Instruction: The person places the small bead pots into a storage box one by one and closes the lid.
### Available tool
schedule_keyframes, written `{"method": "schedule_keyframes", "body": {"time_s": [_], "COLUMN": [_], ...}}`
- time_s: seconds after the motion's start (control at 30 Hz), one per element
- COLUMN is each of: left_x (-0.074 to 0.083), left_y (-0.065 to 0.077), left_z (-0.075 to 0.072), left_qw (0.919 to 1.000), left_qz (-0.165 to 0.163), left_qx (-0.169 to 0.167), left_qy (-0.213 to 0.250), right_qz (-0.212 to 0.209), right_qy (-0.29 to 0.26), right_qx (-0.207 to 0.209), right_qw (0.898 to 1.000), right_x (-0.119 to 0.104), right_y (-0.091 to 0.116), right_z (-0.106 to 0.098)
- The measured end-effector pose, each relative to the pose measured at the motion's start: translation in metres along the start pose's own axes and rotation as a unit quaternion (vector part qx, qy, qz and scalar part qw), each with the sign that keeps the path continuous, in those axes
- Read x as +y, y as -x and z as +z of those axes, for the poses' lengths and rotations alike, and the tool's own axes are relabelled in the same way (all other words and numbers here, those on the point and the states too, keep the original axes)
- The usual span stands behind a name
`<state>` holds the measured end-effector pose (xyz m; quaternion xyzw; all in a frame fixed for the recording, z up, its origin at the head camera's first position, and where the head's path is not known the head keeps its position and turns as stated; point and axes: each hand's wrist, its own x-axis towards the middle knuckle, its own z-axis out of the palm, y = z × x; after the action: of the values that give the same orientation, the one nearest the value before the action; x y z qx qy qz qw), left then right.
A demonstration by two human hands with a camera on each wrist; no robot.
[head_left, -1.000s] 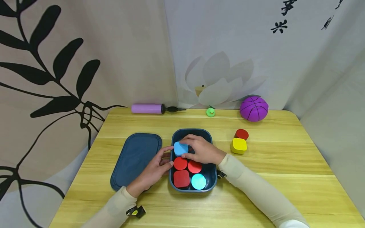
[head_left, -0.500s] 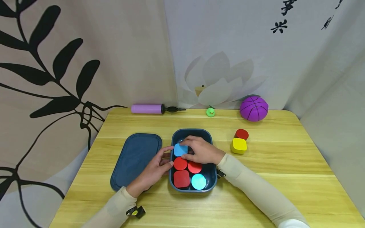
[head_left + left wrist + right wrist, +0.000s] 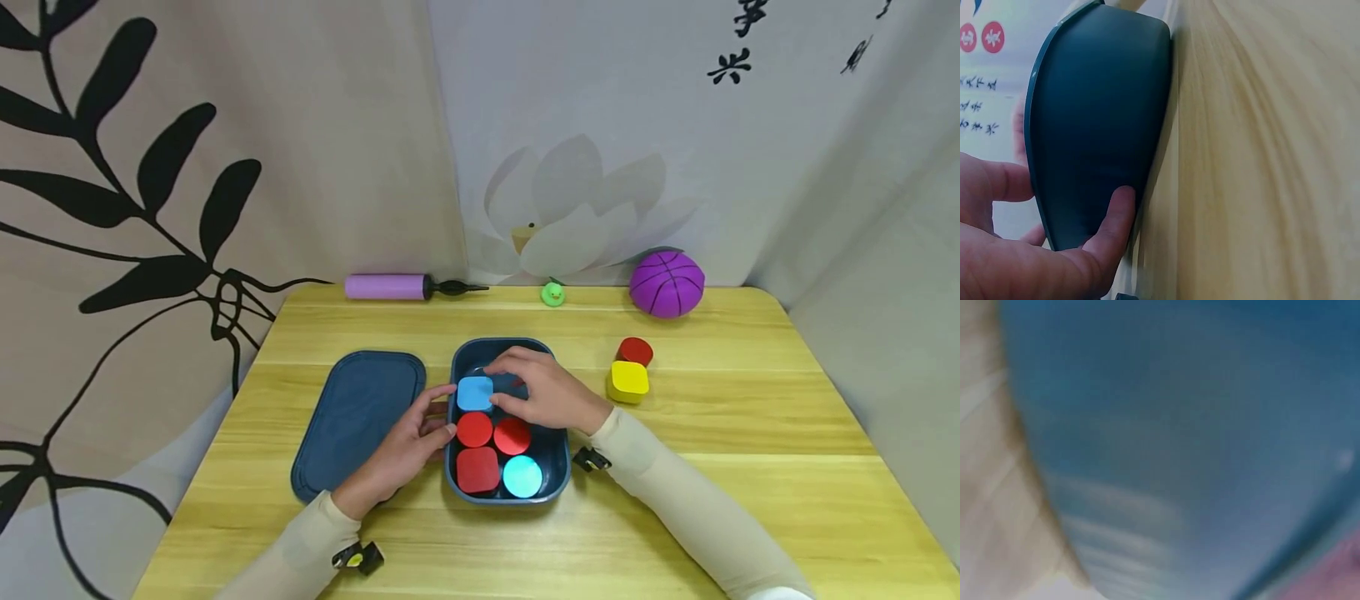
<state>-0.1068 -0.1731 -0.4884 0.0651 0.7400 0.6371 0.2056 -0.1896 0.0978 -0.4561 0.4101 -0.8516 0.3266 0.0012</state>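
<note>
At centre-left of the frame a flat, dull navy lid [image 3: 356, 421] is laid on the wood-grained table [image 3: 247, 467]; rightward, the smooth navy box [image 3: 553, 442] is touched along its left wall by the loosely extended fingers of the left hand [image 3: 403, 450]. Just inside that wall, the square-topped, round-cornered blue block [image 3: 476, 393] is set immediately left of the right hand [image 3: 551, 392], whose thumb and forefinger are parted; whether the block is touched cannot be told
</note>
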Motion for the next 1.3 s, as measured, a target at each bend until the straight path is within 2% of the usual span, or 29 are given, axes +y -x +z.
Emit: {"method": "schedule_keyframes", "body": {"time_s": [0.3, 0.63, 0.83, 1.2, 1.3], "left_x": [0.001, -0.001, -0.002, -0.001, -0.001], "left_y": [-0.001, -0.001, -0.002, -0.002, -0.001], "left_z": [0.000, 0.001, 0.000, 0.001, 0.001], "left_qw": [1.0000, 1.0000, 1.0000, 1.0000, 1.0000], "left_qz": [0.001, 0.000, 0.001, 0.001, -0.001], "left_qx": [0.007, 0.007, 0.005, 0.002, 0.002], "left_qy": [0.004, 0.004, 0.003, -0.003, -0.002], "right_qz": [0.026, 0.041, 0.057, 0.132, 0.140], "right_qy": [-0.029, -0.020, 0.004, 0.059, 0.072], "right_qx": [0.039, 0.088, 0.111, 0.124, 0.130], "right_qw": [0.998, 0.995, 0.992, 0.982, 0.979], "right_x": [0.009, 0.024, 0.034, 0.052, 0.058], "right_y": [0.024, 0.054, 0.072, 0.110, 0.120], "right_z": [-0.017, -0.035, -0.045, -0.060, -0.064]}}
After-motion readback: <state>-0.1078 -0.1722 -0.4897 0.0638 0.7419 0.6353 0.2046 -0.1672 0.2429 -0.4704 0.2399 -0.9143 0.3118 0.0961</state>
